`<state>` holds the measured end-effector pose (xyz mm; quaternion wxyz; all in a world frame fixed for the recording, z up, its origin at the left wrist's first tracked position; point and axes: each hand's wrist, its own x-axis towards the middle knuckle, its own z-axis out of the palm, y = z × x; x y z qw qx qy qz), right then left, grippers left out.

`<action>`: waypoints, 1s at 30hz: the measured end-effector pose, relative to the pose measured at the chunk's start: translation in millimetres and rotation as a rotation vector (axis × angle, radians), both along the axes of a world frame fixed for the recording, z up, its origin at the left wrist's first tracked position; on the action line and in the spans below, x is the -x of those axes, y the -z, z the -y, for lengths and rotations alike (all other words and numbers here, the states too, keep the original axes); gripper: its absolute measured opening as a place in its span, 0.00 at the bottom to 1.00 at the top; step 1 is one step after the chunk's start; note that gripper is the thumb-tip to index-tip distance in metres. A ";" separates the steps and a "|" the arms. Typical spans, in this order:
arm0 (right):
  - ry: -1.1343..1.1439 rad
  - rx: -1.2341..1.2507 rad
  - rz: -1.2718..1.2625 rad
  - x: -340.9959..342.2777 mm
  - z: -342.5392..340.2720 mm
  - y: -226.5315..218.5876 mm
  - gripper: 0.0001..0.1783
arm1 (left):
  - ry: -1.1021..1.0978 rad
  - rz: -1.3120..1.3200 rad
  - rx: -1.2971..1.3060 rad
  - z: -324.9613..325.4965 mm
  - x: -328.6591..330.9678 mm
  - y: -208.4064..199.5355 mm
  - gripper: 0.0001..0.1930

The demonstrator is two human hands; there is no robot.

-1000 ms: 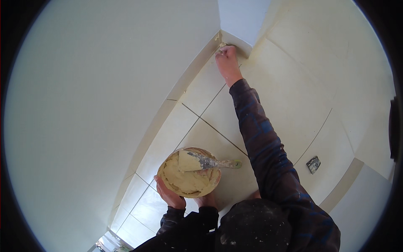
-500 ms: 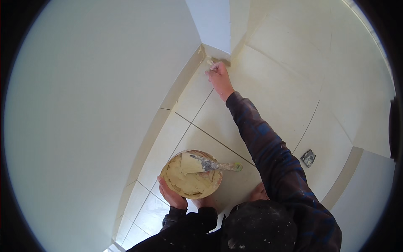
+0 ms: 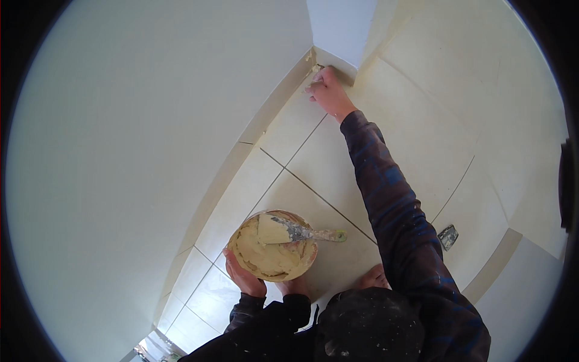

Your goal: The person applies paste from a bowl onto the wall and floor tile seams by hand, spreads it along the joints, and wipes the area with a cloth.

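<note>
My left hand (image 3: 242,274) is curved around the near left side of a round tub (image 3: 314,260), holding it. Cream-coloured putty (image 3: 268,258) coats the tub's inside. A putty knife (image 3: 288,230) lies across the top, its blade over the putty and its handle sticking out past the right rim. My right arm stretches far forward. At its end my right hand (image 3: 331,93) is closed low in the corner, against the skirting tiles. A small light dab shows at its fingertips; what the fingers pinch is too small to make out.
A beige skirting (image 3: 226,160) runs along the white wall (image 3: 151,133) on the left. A small dark, putty-smeared piece (image 3: 447,237) lies on the tiled floor (image 3: 410,151) at right, near another skirting. My bare foot (image 3: 374,277) is beside the tub.
My right hand has moved slightly deeper into the corner, its fingers still closed. The view has shifted a little; the left hand stays on the tub and the putty knife lies as before.
</note>
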<state>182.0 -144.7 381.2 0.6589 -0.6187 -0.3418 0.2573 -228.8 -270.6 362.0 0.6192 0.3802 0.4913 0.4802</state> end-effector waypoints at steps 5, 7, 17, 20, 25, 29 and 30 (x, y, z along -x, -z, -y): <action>-0.321 0.051 -0.045 54.6 -1.2 8.0 0.05 | -0.016 -0.009 0.021 -13.5 23.6 2.2 0.30; -0.271 -0.014 -0.228 80.1 -16.3 8.7 0.05 | -0.016 -0.010 0.036 -29.9 31.8 10.0 0.30; -0.203 -0.107 -0.535 -43.6 -124.7 139.0 0.13 | 0.030 -0.060 0.040 -158.5 -129.1 126.0 0.30; -0.300 -0.074 -0.733 -167.5 -188.8 208.1 0.27 | 0.025 -0.124 0.083 -206.0 -255.8 194.8 0.30; -0.381 -0.010 -0.720 -359.0 -299.7 306.7 0.38 | 0.055 -0.351 0.000 -254.2 -473.5 298.9 0.31; -0.406 -0.046 -0.815 -464.6 -330.4 375.6 0.43 | 0.035 -0.459 0.004 -263.8 -594.9 357.5 0.32; -0.406 -0.054 -0.820 -485.3 -332.6 388.3 0.43 | 0.055 -0.529 -0.041 -264.4 -614.4 371.1 0.32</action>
